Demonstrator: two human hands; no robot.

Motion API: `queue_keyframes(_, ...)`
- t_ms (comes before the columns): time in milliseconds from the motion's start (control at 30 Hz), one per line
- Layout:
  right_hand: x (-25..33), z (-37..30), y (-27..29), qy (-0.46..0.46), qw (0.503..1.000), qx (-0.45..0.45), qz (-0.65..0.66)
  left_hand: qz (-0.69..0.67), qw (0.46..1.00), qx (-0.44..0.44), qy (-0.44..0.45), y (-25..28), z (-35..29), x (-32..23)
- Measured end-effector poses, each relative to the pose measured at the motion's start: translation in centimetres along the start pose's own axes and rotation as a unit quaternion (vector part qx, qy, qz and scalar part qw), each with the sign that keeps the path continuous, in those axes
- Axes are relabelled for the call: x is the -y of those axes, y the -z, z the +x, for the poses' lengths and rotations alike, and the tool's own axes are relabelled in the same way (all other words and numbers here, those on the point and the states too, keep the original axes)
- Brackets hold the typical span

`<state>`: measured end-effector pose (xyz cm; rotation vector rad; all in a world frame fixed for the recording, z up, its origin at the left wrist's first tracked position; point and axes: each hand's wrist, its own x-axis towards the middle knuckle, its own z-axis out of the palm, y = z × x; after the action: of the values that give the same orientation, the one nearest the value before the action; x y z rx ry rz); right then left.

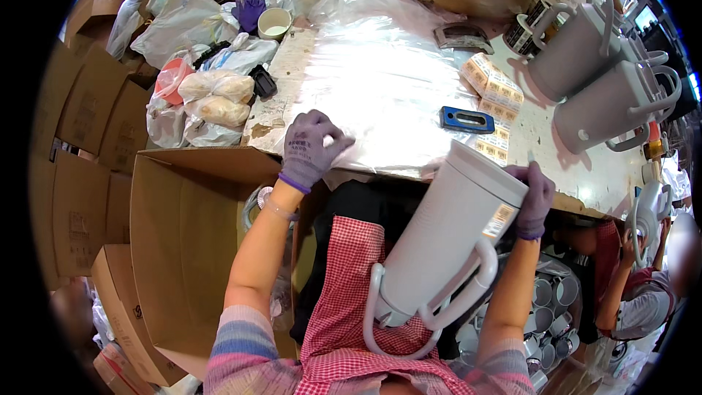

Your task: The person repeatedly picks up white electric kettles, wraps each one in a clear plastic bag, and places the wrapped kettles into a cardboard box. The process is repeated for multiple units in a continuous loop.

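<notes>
Bin at lower right: a heap of grey cups (541, 318), open ends showing on several. Open carton (175, 241) at left, brown cardboard, a whitish ribbed piece (265, 197) by its inner side. Jug (446, 227) sits tilted between the forearms, lower end on the checked apron (351, 249); right hand (535, 197) clamped on its upper end. Left hand (311, 148) well apart from jug, thumb and fingers close together at the clear film (380, 88); can't tell if pinching. Jug: smooth matte grey, tapered, tubular loop handles.
</notes>
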<state>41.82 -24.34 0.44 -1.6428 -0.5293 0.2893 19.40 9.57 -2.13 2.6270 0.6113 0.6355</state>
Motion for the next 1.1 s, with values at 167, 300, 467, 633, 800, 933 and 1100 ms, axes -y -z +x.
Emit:
queue_keyframes(167,3.0,3.3,-7.2,-0.012,0.98,0.136,-0.143,-0.475,0.861,0.039,0.177,0.5,3.4,-1.5)
queue_keyframes(300,6.3,6.4,-10.5,0.152,0.937,0.275,-0.152,-0.603,0.781,0.058,0.151,1.2,4.5,-4.0)
queue_keyframes(467,9.3,8.0,-12.9,-0.018,0.926,0.377,0.026,-0.657,0.746,0.018,0.109,-0.1,5.8,-6.7)
queue_keyframes(633,9.0,9.2,-10.6,-0.045,0.91,0.361,0.2,-0.61,0.784,0.073,0.083,0.4,6.1,-6.0)
queue_keyframes(800,9.2,9.6,-10.6,-0.122,0.882,0.448,0.077,-0.605,0.784,0.129,0.054,1.1,5.8,-6.7)
queue_keyframes(933,9.6,9.3,-9.6,-0.123,0.893,0.427,0.073,-0.554,0.826,0.103,-0.013,1.3,5.8,-6.3)
queue_keyframes(1100,8.9,8.3,-9.3,-0.083,0.935,0.344,0.018,-0.462,0.881,0.098,-0.022,1.8,5.5,-6.1)
